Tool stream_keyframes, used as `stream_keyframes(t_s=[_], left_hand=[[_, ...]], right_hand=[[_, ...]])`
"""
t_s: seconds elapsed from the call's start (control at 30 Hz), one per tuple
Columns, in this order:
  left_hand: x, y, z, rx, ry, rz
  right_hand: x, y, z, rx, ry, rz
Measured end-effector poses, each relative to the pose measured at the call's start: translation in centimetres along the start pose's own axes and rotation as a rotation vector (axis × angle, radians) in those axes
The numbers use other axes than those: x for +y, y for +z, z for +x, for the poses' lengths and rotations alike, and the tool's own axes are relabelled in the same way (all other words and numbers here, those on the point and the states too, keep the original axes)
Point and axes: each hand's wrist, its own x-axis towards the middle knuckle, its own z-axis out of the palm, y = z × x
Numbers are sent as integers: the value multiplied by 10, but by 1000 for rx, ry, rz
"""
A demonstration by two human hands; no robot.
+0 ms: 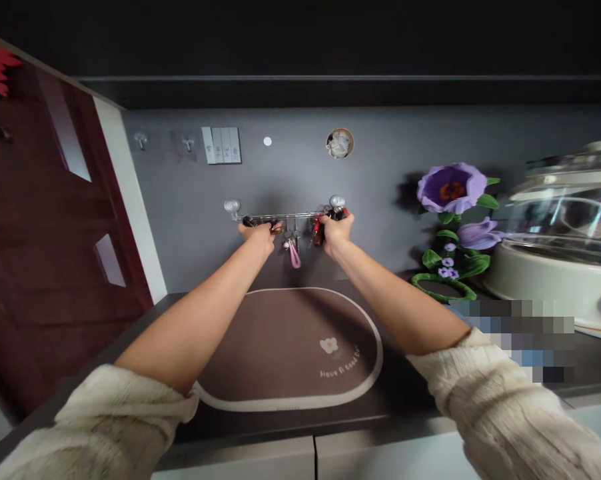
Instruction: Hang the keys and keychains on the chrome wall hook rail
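A clear hook rail (304,215) is fixed to the grey wall by round suction mounts. My left hand (258,235) is closed at its left part, around something dark and partly brown that my fingers mostly hide. My right hand (337,233) is closed near the right end, on a bunch of red and dark pieces (318,230) that looks like keys with fobs. Between my hands, a set of keys with a pink strap (294,255) hangs from the rail, touched by neither hand.
Below lies a brown oval mat (280,347) on the dark counter (400,393). Purple artificial flowers (452,190) and a white appliance with a clear cover (555,267) stand at right. A switch panel (222,145) and two hooks (187,144) are on the wall. A dark shelf (300,53) overhangs.
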Motion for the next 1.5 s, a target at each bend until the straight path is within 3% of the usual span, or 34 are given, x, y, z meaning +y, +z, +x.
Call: stream_keyframes(t_s=[0.13, 0.23, 0.33, 0.53, 0.63, 0.7, 0.77, 0.9, 1.1, 1.2, 1.3, 1.43, 1.5], left_hand=[[19, 17, 0, -111, -30, -3], [29, 10, -9, -248, -46, -13], [27, -19, -21, -379, -58, 79], [-3, -103, -42, -460, -322, 536], [-12, -131, -48, -531, -359, 792], [-12, -141, -49, -531, -285, 974], [-8, -147, -48, -536, -118, 1180], [0, -153, -46, -538, 272, 1603], [-3, -166, -41, -454, 612, 1922], [-5, -170, -36, -474, 664, 1936], [-5, -171, -31, -494, 642, 1915], [-5, -170, -30, -516, 595, 1882], [-6, -170, -31, -523, 586, 1865]], right_hand=[[-22, 9, 5, -103, 30, -14], [-36, 2, -6, -237, 61, -57], [-40, -21, -28, -495, 186, -215], [-2, -77, -66, -724, 432, -638], [15, -92, -70, -869, 402, -885], [17, -92, -67, -859, 295, -1015], [16, -81, -60, -806, 160, -1080], [21, -39, -48, -578, -34, -1059], [57, 22, -45, -173, 31, -1021], [68, 30, -45, -74, -12, -1030], [69, 24, -44, -151, -113, -914], [48, 18, -45, -301, -90, -669], [29, 22, -45, -283, -112, -619]])
